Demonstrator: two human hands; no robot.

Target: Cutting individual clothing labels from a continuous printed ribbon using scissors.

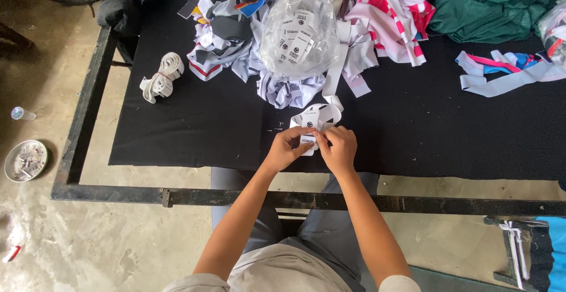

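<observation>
**Inspector A:** Position of the hands?

**Inspector B:** Both are at the near middle of the black-covered table [177, 133], close together. The left hand [287, 149] and right hand [338, 147] each pinch the same small bundle of white printed labels [312, 124], fingers closed on its near end from either side. The bundle rests partly on the cloth, just in front of the person.

**Inspector A:** Why held that way?

**Inspector B:** My judgement: a two-sided pinch keeps the thin tags squared up while they are sorted or counted; resting them on the cloth steadies the loose ends.

**Inspector A:** Orientation?

**Inspector B:** The tags fan out away from the person, toward the far side of the table. The long axis of the top tag runs roughly near to far, tilted slightly. Exact count cannot be told.

**Inspector A:** Surroundings?

**Inspector B:** Directly beyond sits a clear plastic bag of labels [299, 33], resting on a heap of white and grey fabric strips [236, 44]. A banded roll of white elastic [162, 77] lies well apart to the left. Pink-and-white striped fabric [395, 18] and green cloth [483, 3] occupy the far right. A round metal dish [25, 160] stands on the floor.
</observation>
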